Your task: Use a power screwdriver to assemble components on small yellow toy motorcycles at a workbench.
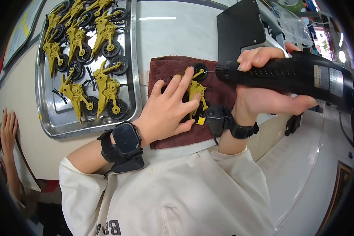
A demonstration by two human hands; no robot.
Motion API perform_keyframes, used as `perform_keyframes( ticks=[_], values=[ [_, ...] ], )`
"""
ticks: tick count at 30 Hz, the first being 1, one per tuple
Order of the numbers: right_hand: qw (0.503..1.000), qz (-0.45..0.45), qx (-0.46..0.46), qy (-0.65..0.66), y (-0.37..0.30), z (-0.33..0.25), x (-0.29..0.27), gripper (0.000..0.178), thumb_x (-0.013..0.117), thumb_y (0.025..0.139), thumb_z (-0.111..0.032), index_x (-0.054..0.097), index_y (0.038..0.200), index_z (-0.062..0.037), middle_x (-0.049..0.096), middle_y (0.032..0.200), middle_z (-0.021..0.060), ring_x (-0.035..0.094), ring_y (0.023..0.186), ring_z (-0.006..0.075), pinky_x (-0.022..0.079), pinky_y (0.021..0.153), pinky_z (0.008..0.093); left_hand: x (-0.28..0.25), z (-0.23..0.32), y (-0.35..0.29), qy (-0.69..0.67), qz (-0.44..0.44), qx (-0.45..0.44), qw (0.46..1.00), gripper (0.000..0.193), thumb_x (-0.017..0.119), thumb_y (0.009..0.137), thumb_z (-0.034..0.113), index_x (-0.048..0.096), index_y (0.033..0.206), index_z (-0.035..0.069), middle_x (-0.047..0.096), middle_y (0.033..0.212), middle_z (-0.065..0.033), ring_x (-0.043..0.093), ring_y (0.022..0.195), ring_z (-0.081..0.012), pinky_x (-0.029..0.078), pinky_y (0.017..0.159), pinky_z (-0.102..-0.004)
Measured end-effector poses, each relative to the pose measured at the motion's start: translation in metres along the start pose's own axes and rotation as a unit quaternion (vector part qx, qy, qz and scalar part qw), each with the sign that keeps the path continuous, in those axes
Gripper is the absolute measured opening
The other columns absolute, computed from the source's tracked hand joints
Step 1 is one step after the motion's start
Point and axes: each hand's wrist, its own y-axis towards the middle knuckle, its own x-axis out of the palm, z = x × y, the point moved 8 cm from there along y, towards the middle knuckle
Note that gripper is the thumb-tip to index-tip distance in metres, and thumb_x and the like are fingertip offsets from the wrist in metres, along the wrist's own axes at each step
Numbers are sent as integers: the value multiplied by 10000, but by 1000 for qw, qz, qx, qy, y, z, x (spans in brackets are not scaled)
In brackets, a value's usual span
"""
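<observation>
A yellow toy motorcycle frame (196,92) with black wheels lies on a maroon cloth. My left hand (167,104) holds it down, fingers spread over its body and the middle fingers close to the far wheel (200,72). That hand hides much of the toy's left side. In my right hand (259,84) is a black electric screwdriver (279,70), held sideways with the fingers wrapped over its body. Its thin bit points left and reaches the hub area of the far wheel; exact contact is too small to tell.
A metal tray (126,114) at the left holds several similar yellow toy motorcycles (108,88) and loose black handlebar-like pieces (91,78). The maroon cloth (169,65) lies on the white table. A black box-like device (240,29) stands far right. Another person's hand (8,128) rests at the far left.
</observation>
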Motion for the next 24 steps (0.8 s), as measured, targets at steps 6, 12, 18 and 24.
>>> perform_keyframes(
  ticks=[6, 12, 18, 24],
  values=[
    [999, 1, 27, 28, -1, 27, -1, 932, 266, 716, -861, 461, 1082, -26, 543, 617, 125, 490, 436, 233, 410, 441, 356, 0, -2, 1, -6, -1, -5, 1000, 548, 708, 644, 354, 543, 1135, 175, 223, 1456, -245, 394, 1190, -345, 323, 873, -445],
    [997, 21, -6, 73, 0, 21, -3, 1000, 196, 712, -871, 408, 1093, 29, 557, 600, 149, 494, 393, 213, 454, 383, 301, 2, -4, 2, -4, -7, -13, 1000, 545, 709, 639, 358, 543, 1129, 185, 218, 1460, -242, 391, 1196, -340, 323, 866, -440],
    [999, 4, 23, 47, -3, 27, -7, 951, 291, 686, -882, 460, 1080, -32, 550, 617, 123, 499, 441, 237, 421, 449, 373, 3, -4, 2, -6, -8, -17, 1000, 536, 716, 628, 361, 551, 1108, 190, 216, 1462, -241, 391, 1197, -339, 329, 863, -441],
    [997, -26, 47, 55, -4, 43, 4, 929, 301, 668, -891, 467, 1069, -69, 542, 625, 101, 494, 440, 208, 417, 462, 341, 3, -5, 2, -7, -12, -21, 1000, 523, 716, 627, 365, 555, 1093, 190, 218, 1462, -239, 386, 1200, -334, 333, 860, -443]
  ],
)
